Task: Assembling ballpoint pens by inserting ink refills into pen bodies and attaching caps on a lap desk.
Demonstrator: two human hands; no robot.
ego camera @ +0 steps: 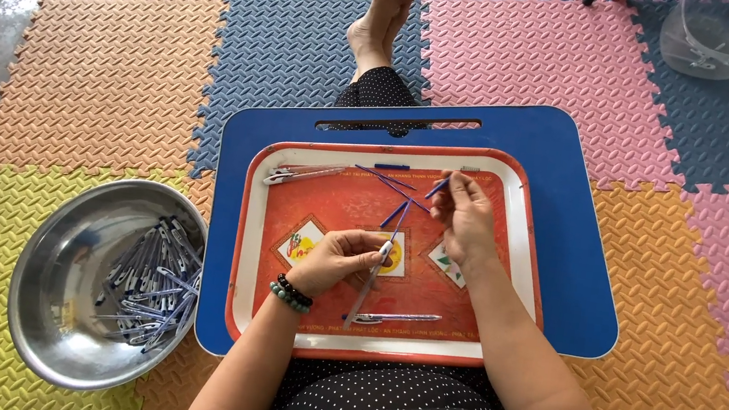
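Over the red tray (507,250), which lies on a blue lap desk (577,287), the person works with both hands. The left hand (334,262) is closed in a pinch on a grey pen barrel (368,287). The barrel hangs just beside the fingertips, on their right. Its long axis runs steeply, the upper end near the fingers and the lower end pointing down toward the person's body, a little to the left. The right hand (465,216) is pinching a thin blue refill (436,188) at its fingertips; this refill points up and to the right. Some more blue refills (391,180) lie on the tray between the hands. One finished pen (397,317) lies almost level near the tray's lower edge. A steel bowl (49,287) with many pens stands on the foam mat, left of the desk.
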